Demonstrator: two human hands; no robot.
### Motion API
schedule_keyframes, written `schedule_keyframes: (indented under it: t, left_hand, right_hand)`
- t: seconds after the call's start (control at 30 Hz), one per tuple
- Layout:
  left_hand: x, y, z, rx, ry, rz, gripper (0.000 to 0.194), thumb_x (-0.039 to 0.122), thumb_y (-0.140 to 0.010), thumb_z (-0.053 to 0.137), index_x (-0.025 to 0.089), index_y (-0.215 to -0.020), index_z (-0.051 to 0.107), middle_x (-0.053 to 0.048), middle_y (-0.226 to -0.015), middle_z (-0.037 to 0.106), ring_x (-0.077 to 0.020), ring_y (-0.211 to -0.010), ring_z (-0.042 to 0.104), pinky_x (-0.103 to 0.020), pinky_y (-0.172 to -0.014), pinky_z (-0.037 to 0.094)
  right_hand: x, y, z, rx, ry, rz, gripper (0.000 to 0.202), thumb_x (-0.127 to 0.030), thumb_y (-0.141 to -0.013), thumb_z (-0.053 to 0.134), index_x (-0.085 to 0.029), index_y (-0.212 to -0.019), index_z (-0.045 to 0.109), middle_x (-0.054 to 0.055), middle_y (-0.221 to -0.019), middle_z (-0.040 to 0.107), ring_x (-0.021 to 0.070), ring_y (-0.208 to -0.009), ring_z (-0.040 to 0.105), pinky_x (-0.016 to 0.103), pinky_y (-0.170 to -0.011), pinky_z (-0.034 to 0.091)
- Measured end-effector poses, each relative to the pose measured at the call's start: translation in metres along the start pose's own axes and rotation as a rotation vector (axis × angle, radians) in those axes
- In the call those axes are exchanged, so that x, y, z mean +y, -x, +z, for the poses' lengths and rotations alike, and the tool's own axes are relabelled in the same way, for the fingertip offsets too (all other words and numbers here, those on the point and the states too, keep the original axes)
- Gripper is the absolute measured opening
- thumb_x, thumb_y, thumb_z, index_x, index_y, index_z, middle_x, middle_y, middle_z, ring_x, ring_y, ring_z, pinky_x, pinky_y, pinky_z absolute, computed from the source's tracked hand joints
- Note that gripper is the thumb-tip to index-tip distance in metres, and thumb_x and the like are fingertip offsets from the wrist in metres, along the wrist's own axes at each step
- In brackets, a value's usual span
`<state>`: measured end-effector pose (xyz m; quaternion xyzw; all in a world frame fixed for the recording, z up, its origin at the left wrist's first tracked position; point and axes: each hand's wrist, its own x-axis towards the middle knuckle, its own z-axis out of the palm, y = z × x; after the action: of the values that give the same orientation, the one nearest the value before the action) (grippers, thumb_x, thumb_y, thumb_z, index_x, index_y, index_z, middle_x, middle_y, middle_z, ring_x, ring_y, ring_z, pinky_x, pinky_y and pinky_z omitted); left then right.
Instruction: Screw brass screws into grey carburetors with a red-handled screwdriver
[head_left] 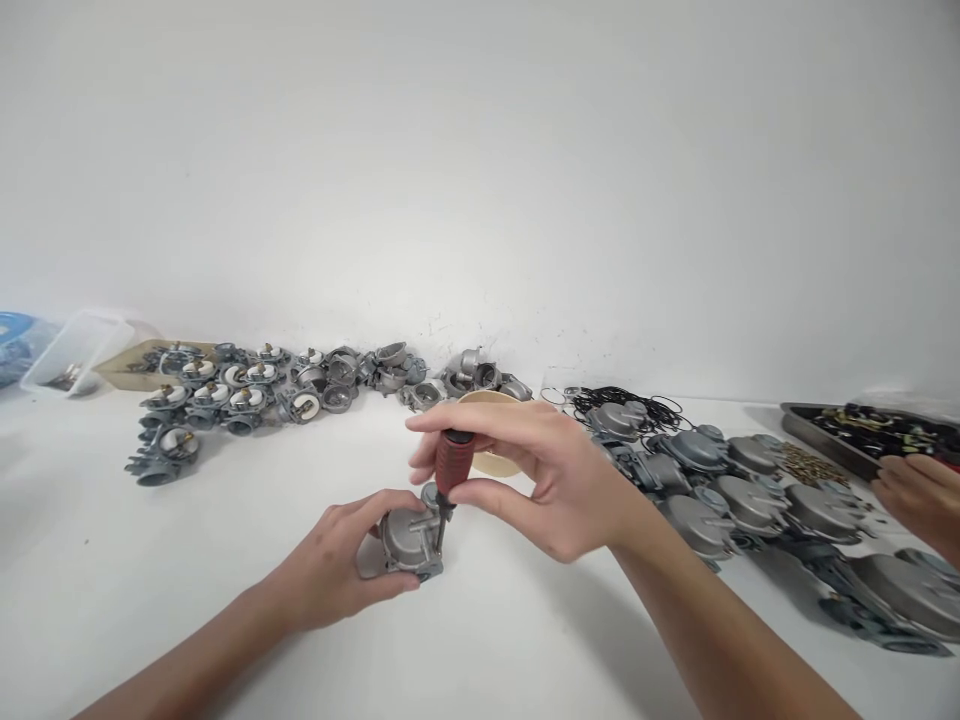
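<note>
My left hand [341,560] is closed around a grey metal carburetor [409,537] on the white table, thumb on the near side and fingers at the far side. Its rounded bowl faces up. My right hand [536,470] grips a screwdriver with a red handle [454,465] and a black end cap. The screwdriver stands nearly upright, its shaft reaching down along the carburetor's right side. I cannot make out exactly where the tip sits. Behind my right hand a round cream-coloured dish [499,462] is partly hidden.
Several carburetor bodies with white floats [247,398] lie at the left back, beside loose metal bowls [341,370]. Assembled carburetors [750,500], black rubber rings [660,410] and brass screws [814,465] lie right. Another person's hand [922,495] is near a dark tray [825,440].
</note>
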<state>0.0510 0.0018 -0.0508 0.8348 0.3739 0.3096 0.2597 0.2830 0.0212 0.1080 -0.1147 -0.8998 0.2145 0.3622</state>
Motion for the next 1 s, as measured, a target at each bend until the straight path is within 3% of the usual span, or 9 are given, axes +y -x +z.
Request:
schedule_keyframes:
  t: [0.1, 0.17, 0.27, 0.4, 0.53, 0.73, 0.83, 0.93, 1.0]
  left_hand:
    - [-0.002, 0.0, 0.001, 0.012, -0.022, 0.013, 0.061, 0.027, -0.086, 0.077, 0.038, -0.139, 0.048, 0.0, -0.135, 0.069, -0.0252, -0.105, 0.072, -0.038, -0.097, 0.053]
    - [-0.001, 0.0, 0.001, 0.008, -0.021, 0.004, 0.06, 0.027, -0.086, 0.077, 0.038, -0.138, 0.048, 0.0, -0.133, 0.069, -0.0254, -0.105, 0.072, -0.039, -0.098, 0.053]
    - [0.001, 0.0, -0.001, -0.005, -0.002, -0.007, 0.058, 0.026, -0.086, 0.077, 0.037, -0.136, 0.049, 0.001, -0.132, 0.07, -0.0252, -0.106, 0.072, -0.039, -0.1, 0.052]
    - [0.0, 0.001, -0.001, -0.007, -0.012, 0.003, 0.061, 0.025, -0.086, 0.077, 0.038, -0.138, 0.047, 0.001, -0.135, 0.068, -0.0254, -0.108, 0.072, -0.038, -0.099, 0.052]
    - [0.0, 0.002, -0.001, -0.008, 0.002, -0.008, 0.06, 0.025, -0.086, 0.076, 0.039, -0.137, 0.047, 0.002, -0.135, 0.068, -0.0256, -0.11, 0.071, -0.039, -0.099, 0.052]
    - [0.003, 0.0, -0.001, 0.009, 0.035, 0.019, 0.059, 0.025, -0.087, 0.075, 0.038, -0.138, 0.048, 0.001, -0.129, 0.07, -0.0222, -0.101, 0.073, -0.036, -0.097, 0.055]
    - [0.001, 0.0, 0.001, 0.068, 0.048, 0.088, 0.056, 0.037, -0.087, 0.079, 0.034, -0.134, 0.049, -0.005, -0.139, 0.062, -0.0216, -0.099, 0.072, -0.03, -0.083, 0.059]
    - [-0.001, 0.002, 0.002, 0.201, -0.009, 0.097, 0.08, 0.063, -0.074, 0.085, 0.032, -0.134, 0.042, -0.014, -0.157, 0.043, -0.0184, -0.081, 0.069, -0.031, -0.066, 0.058]
    - [0.0, 0.003, 0.001, 0.225, -0.034, 0.09, 0.091, 0.074, -0.068, 0.083, 0.033, -0.136, 0.039, -0.018, -0.161, 0.037, -0.0125, -0.064, 0.062, -0.032, -0.059, 0.056]
  right_hand:
    - [0.004, 0.001, 0.002, 0.134, 0.18, -0.05, 0.048, -0.023, -0.088, 0.08, -0.023, -0.134, 0.065, -0.002, -0.078, 0.072, 0.0128, -0.073, 0.064, 0.029, -0.075, 0.058]
    - [0.006, 0.002, 0.002, 0.11, 0.162, -0.065, 0.049, -0.028, -0.091, 0.076, -0.022, -0.138, 0.062, 0.001, -0.084, 0.073, 0.0157, -0.08, 0.066, 0.034, -0.081, 0.059]
    - [0.006, 0.001, 0.002, 0.032, 0.041, -0.027, 0.047, -0.014, -0.098, 0.059, -0.019, -0.144, 0.055, 0.008, -0.105, 0.074, 0.017, -0.091, 0.071, 0.035, -0.083, 0.061]
    - [0.006, 0.0, -0.001, 0.112, 0.177, -0.029, 0.038, -0.018, -0.088, 0.077, -0.023, -0.125, 0.069, 0.0, -0.08, 0.073, 0.0149, -0.079, 0.067, 0.031, -0.078, 0.06]
    - [0.004, 0.0, -0.003, -0.013, -0.015, -0.034, 0.034, -0.015, -0.097, 0.061, -0.017, -0.131, 0.064, 0.009, -0.099, 0.076, 0.0187, -0.099, 0.071, 0.035, -0.083, 0.063]
    - [0.003, 0.0, -0.002, 0.067, 0.093, -0.022, 0.032, -0.011, -0.09, 0.073, -0.021, -0.121, 0.071, 0.003, -0.088, 0.077, 0.0139, -0.076, 0.07, 0.031, -0.072, 0.062]
    - [0.003, 0.001, -0.006, 0.084, 0.101, -0.034, 0.039, -0.009, -0.089, 0.074, -0.023, -0.125, 0.07, 0.003, -0.09, 0.077, 0.0144, -0.077, 0.07, 0.033, -0.076, 0.063]
    - [0.002, 0.003, -0.013, 0.203, 0.009, -0.02, 0.046, -0.006, -0.088, 0.074, -0.025, -0.13, 0.069, 0.005, -0.099, 0.075, 0.0163, -0.084, 0.072, 0.033, -0.075, 0.065]
    - [0.0, 0.004, -0.016, 0.277, -0.047, -0.012, 0.05, -0.005, -0.087, 0.075, -0.026, -0.132, 0.068, 0.006, -0.104, 0.073, 0.017, -0.088, 0.073, 0.032, -0.075, 0.066]
